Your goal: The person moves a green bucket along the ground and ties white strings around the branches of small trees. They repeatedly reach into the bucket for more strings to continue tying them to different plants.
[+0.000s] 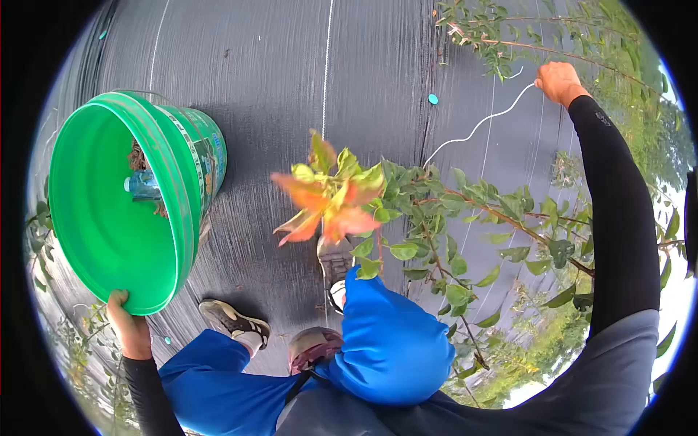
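Observation:
A green plastic bucket (109, 218) is tipped at the left with its mouth toward me. My left hand (129, 327) grips its lower rim, thumb over the edge. Inside lie a clear plastic bottle (145, 186) and some brown clumps (136, 156). At the upper right, my right hand (560, 83) is closed around a thin white cord (483, 120), its arm stretched out. The cord runs in a loose curve down to leafy branches (458, 203). What else may be inside that fist is hidden.
Black ground fabric (276, 80) with white lines covers the ground. A blurred orange-and-green leafy shoot (331, 192) rises close in front of me. More branches (552, 47) reach in at the upper right. A blue-green disc (433, 99) lies on the fabric. My shoes (233, 320) are below.

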The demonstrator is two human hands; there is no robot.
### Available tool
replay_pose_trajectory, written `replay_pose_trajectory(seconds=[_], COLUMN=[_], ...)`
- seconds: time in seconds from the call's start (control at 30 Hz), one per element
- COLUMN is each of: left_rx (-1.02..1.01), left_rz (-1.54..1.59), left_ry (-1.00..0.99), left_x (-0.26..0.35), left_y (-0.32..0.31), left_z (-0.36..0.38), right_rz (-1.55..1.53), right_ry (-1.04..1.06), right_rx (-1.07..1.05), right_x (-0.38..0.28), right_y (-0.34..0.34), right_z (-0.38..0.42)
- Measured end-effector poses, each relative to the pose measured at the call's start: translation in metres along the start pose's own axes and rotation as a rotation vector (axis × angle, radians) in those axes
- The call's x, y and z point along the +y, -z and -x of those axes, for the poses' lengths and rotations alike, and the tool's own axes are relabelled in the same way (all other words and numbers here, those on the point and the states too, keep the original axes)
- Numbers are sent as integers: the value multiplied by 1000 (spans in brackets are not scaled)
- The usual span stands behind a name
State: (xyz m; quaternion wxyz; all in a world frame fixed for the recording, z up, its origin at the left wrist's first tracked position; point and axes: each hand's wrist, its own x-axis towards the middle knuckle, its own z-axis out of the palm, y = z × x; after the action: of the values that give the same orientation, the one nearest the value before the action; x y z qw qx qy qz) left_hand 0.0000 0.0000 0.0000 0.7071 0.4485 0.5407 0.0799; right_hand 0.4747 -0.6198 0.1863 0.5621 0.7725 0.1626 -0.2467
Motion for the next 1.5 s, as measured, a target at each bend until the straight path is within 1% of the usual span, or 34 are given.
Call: replay_pose_trajectory(seconds=[0.07, 0.1, 0.17, 0.2, 0.27, 0.33, 0.37, 0.4, 0.43, 0.47, 0.5, 0.53, 0.57, 0.6, 0.67, 0.7, 0.73, 0.77, 0.83, 0.87, 0.9, 0.93, 0.97, 1.0, 1.07, 1.1, 1.17, 1.2, 1.23, 1.3, 1.33, 1.4, 1.43, 1.5], left_rx=[-103, -49, -157, -106, -85, -81, -99, -122, -133, -153, -177, -253, -285, -302, -274, -317, -363, -407, -471, -492, -507, -466, -422, -490, -469, -420, -422, -426, -422, -431, -417, -414, -394, -404], left_rz=[-61, -102, -91, -140, -93, -73, -93, -114, -105, -121, -141, -133, -140, -144, -181, -180, -227, -270, -278, -292, -281, -238, -194, -185, -210, -225, -191, -172, -177, -220, -220, -249, -249, -261], left_ry=[37, 91, 21, 43, -7, -30, -35, -36, -44, -21, -4, -40, -57, -26, -6, -34, 3, 33, 0, 0, -29, -47, -59, -73, -49, -42, -56, -64, -67, -126, -124, -102, -88, -73], left_x=[13, 6, -6, -4, -7, -7, -7, -8, -8, -5, -1, -5, -3, 0, -3, -5, -7, -8, -8, -7, -8, -14, -17, -16, -26, -30, -38, -39, -38, -40, -39, -33, -32, -29], left_y=[-2, 31, 20, 13, 5, 8, 11, 14, 14, 8, 4, 6, 6, 2, 0, 7, 20, 25, 20, 17, 15, 15, 16, 14, 4, -3, -5, -6, -6, -4, -4, -7, -5, 2], left_z=[11, 9, -11, -9, -9, -11, -13, -13, -11, -10, -9, -15, -13, -10, -10, -25, -47, -58, -48, -44, -44, -46, -43, -21, -4, 4, 1, -2, -6, -16, -13, -5, -8, -16], right_rz=[174, 163, 58, 112, 96, 134, 133, 141, 138, 118, -2, -139, -152, 31, 146, 1, -254, -263, -413, -446, -856, -909, -1293, -1318, -1501, -1717, -2311, -2570, -2798, -2269, -2271, -794, -795, -285], right_ry=[-171, -153, -440, -526, -699, -712, -722, -741, -763, -768, -828, -795, -828, -775, -416, -343, -155, -108, 51, 59, 449, 692, 785, 1044, 1278, 1389, 1214, 965, 525, -739, -724, -574, -549, -423], right_rx=[57, -1, -123, -338, -550, -770, -775, -889, -991, -943, -651, -526, -558, -611, -20, 192, 410, 717, 1389, 1600, 1477, 1404, 1741, 1044, 603, 533, 486, 498, 458, 477, 468, 708, 705, 580], right_x=[15, -40, -39, -51, -66, -70, -66, -60, -61, -61, -61, -61, -55, -74, -111, -127, -149, -188, -260, -287, -302, -303, -322, -277, -222, -203, -203, -208, -215, -234, -238, -236, -230, -202], right_y=[-8, -36, -78, -94, -130, -160, -175, -187, -171, -149, -113, -77, -53, 8, 104, 143, 181, 224, 244, 238, 241, 209, 172, 152, 82, 33, -92, -145, -191, -242, -263, -288, -291, -269], right_z=[-11, -26, -26, -21, 1, 26, 29, 33, 45, 46, 53, 56, 43, 53, 100, 98, 93, 161, 262, 321, 362, 405, 416, 450, 474, 475, 469, 451, 424, 361, 335, 296, 276, 242])
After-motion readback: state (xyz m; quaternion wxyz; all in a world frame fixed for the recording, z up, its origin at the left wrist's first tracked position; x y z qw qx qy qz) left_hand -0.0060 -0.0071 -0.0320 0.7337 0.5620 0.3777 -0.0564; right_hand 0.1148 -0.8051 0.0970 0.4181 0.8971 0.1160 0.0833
